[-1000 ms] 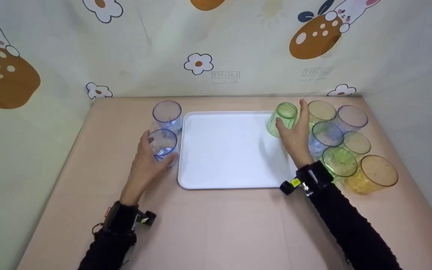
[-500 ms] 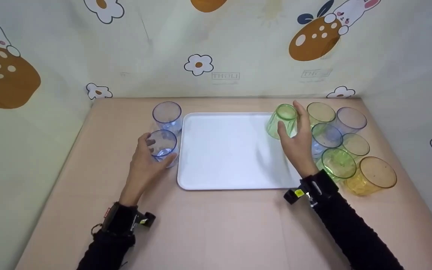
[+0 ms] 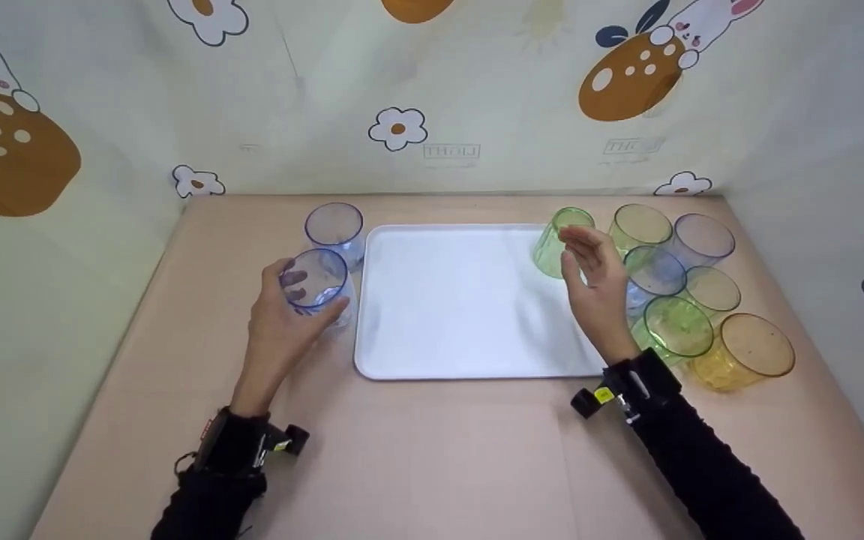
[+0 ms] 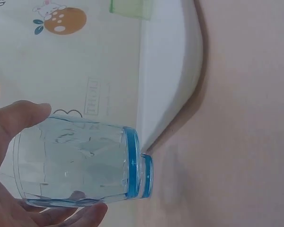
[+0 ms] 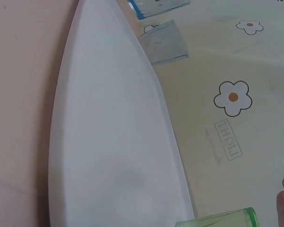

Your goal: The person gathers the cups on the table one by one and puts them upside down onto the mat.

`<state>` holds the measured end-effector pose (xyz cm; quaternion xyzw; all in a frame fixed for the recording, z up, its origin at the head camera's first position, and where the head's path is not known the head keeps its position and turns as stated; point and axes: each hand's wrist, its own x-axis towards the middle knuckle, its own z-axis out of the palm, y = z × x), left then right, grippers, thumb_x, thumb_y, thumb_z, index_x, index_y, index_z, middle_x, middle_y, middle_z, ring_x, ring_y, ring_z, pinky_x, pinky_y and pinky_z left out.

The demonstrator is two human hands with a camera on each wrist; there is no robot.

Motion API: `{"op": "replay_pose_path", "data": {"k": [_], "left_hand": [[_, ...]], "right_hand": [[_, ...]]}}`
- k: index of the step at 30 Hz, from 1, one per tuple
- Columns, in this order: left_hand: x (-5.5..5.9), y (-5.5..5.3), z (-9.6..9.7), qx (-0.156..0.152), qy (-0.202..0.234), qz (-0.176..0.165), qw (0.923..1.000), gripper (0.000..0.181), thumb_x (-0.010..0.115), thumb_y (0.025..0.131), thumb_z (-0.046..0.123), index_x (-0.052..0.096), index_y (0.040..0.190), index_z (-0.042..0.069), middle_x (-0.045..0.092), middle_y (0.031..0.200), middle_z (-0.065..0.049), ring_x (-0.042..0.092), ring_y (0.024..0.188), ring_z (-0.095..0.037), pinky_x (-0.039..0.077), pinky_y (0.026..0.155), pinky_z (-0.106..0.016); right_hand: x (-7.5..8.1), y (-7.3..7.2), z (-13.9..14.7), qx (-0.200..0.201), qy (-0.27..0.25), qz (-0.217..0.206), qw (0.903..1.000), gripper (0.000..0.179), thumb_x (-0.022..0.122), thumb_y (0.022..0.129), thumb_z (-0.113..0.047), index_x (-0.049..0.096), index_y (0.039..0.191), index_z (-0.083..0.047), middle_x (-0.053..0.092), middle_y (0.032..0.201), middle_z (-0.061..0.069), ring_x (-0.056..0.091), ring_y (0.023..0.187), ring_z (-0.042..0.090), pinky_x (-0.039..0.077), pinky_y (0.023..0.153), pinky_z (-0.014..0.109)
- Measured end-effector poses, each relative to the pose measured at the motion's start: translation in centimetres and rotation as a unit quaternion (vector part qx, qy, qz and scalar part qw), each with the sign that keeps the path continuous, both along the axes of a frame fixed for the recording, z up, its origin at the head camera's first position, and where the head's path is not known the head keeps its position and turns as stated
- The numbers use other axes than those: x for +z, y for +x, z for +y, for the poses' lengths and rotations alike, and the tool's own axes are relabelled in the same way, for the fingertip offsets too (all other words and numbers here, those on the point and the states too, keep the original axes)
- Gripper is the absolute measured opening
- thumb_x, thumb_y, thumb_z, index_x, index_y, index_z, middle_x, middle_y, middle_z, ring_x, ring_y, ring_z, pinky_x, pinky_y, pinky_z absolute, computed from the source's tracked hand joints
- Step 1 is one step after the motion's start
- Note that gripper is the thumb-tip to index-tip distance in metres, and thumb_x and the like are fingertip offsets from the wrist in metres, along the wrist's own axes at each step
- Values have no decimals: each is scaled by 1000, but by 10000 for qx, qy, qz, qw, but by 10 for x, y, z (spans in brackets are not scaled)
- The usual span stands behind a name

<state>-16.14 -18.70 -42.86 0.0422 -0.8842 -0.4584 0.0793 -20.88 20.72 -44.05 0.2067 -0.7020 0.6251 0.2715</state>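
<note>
The two hands are working well apart, on either side of the white tray (image 3: 447, 315). The left hand (image 3: 279, 319) is gripping a blue glass (image 3: 327, 279), thumb on one side and fingers curling round the other, a hold probably keeping its mouth clear. The glass is hanging just above the worktop (image 3: 432, 465), left of the tray, nearer than a second blue glass (image 3: 334, 225). The right hand (image 3: 598, 292) is holding nothing, its fingers extending beside a green glass (image 3: 550, 251); the head view is overlapping them, so I cannot tell whether they are touching. That glass is standing mouth down at the tray's far right, its wider end presumably giving steadiness. More coloured glasses (image 3: 676, 330) are standing mouth up beyond it, likely bunched to save room.
</note>
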Motion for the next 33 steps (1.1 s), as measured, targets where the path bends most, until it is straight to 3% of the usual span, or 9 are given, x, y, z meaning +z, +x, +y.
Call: {"op": "replay_pose_path", "data": {"k": [2,9,14,19,23,27,29,33], "left_hand": [[3,0,2,18,101,71,9999,95,84,84,36,29,152,0,47,145,-28,44,133,-47,38,106,-63],[7,1,11,-71,584,427,9974,92,87,82,29,32,149,1,48,144,-25,44,133,-41,36,110,-58],[11,2,18,-176,1018,707,9921,89,88,82,25,34,148,0,49,143,-21,44,134,-38,37,111,-53],[17,3,26,-428,1730,835,9804,85,86,84,16,33,149,-2,51,140,-20,51,129,-37,48,103,-46],[22,3,33,-522,2307,694,9691,84,84,85,13,32,150,-1,53,140,-17,51,129,-33,50,101,-43],[23,2,41,-617,2927,503,9529,79,80,88,9,32,150,0,53,141,-17,49,131,-31,48,103,-43],[23,1,45,-692,3302,420,9404,76,77,89,7,31,150,0,52,142,-19,48,132,-32,47,104,-43],[22,-1,56,-746,4162,144,9061,76,72,90,4,29,152,0,46,144,-23,48,129,-34,48,103,-43]], "right_hand": [[-9,-5,4,39,-63,9,10000,28,54,101,9,51,128,14,57,125,26,55,121,39,42,107,45],[-13,-4,3,146,-349,-59,9993,26,54,99,12,52,125,17,60,118,28,59,112,37,47,101,40],[-16,-3,1,158,-196,-71,9997,28,54,97,15,50,125,20,61,115,28,60,109,40,50,97,36],[-17,0,-3,403,-131,-126,9990,29,52,98,15,49,127,20,61,115,29,61,108,39,51,95,35],[-17,-1,-7,672,-381,-315,9965,29,52,100,12,48,128,20,60,114,32,63,108,36,53,94,37],[-18,0,-10,925,-962,-789,9879,33,54,104,1,46,130,20,59,116,33,64,108,37,53,94,42],[-18,1,-12,1029,-1269,-1090,9805,36,54,105,-5,45,131,19,59,117,33,64,108,38,53,95,45],[-17,4,-16,1198,-1835,-1688,9610,40,54,106,-11,44,135,16,59,121,31,63,111,39,51,98,48]]}}
